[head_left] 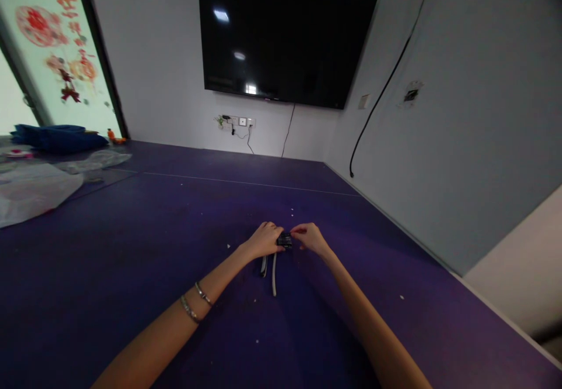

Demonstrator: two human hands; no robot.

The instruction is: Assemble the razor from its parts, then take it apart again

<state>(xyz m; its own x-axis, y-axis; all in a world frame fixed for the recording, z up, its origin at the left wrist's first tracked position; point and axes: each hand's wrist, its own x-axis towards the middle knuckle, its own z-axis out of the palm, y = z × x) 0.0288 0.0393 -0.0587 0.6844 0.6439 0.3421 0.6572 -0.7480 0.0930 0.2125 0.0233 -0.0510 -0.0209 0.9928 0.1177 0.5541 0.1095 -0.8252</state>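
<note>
My left hand [264, 240], with two bracelets [189, 307] on its forearm, is closed on a small black block-like object [285, 240] low over the purple floor. The object's exact kind is too small to make out. At its right side, my right hand [309, 238] has thumb and forefinger pinched together; whatever they hold, if anything, cannot be seen. Just below my left hand lie a pale grey strip [274, 278] and a shorter grey and black piece [264, 266], their upper ends hidden by the hand.
Small white scraps dot the purple floor [175, 213]. Clear plastic sheeting [39, 187] and a dark blue bundle [59, 137] lie at the far left. A black cable [381, 96] hangs down the right wall. A large television [285, 32] is mounted ahead, above wall sockets [243, 121].
</note>
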